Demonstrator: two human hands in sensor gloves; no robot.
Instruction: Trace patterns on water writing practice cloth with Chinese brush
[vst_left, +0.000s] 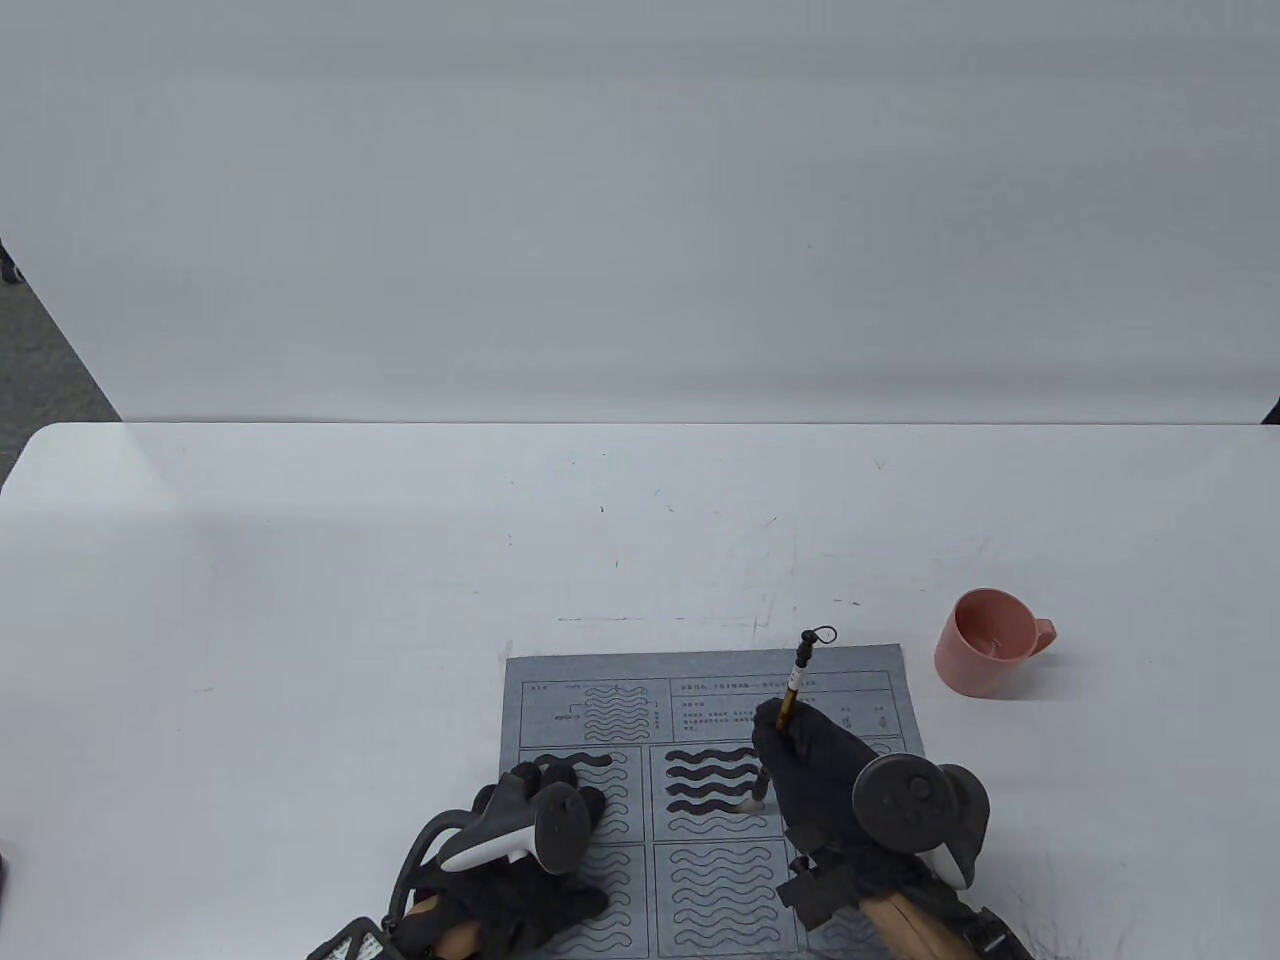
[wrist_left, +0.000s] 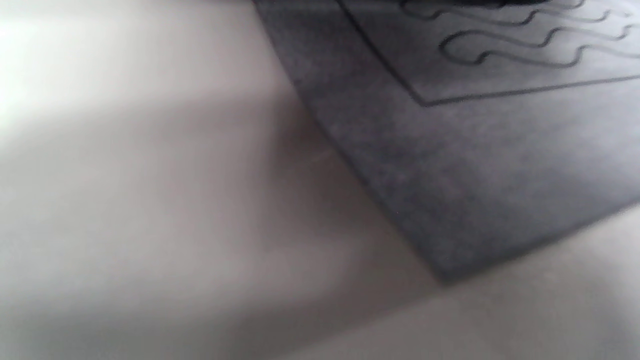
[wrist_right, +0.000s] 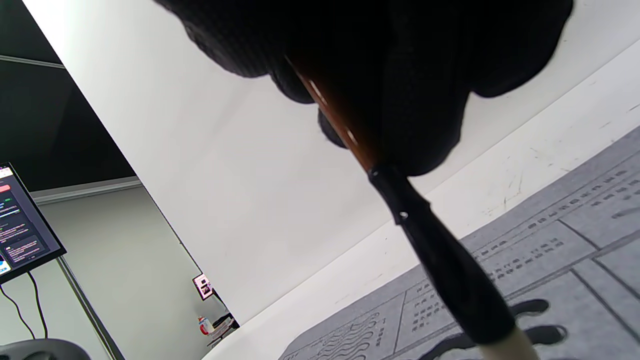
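A grey water writing cloth (vst_left: 590, 690) printed with wavy line patterns lies at the table's front. Several waves in its upper middle panel (vst_left: 710, 775) are traced dark. My right hand (vst_left: 810, 770) grips a Chinese brush (vst_left: 795, 685) upright, its pale tip (vst_left: 750, 802) on the cloth at the right end of a dark wave. In the right wrist view the brush's black ferrule (wrist_right: 440, 255) runs down from my gloved fingers (wrist_right: 400, 75). My left hand (vst_left: 545, 810) rests on the cloth's left panel. The left wrist view shows only a cloth corner (wrist_left: 450, 200).
A pink cup (vst_left: 985, 642) stands on the white table (vst_left: 300, 600) just right of the cloth's far corner. A white wall panel rises behind the table. A monitor (wrist_right: 20, 225) shows at the left of the right wrist view.
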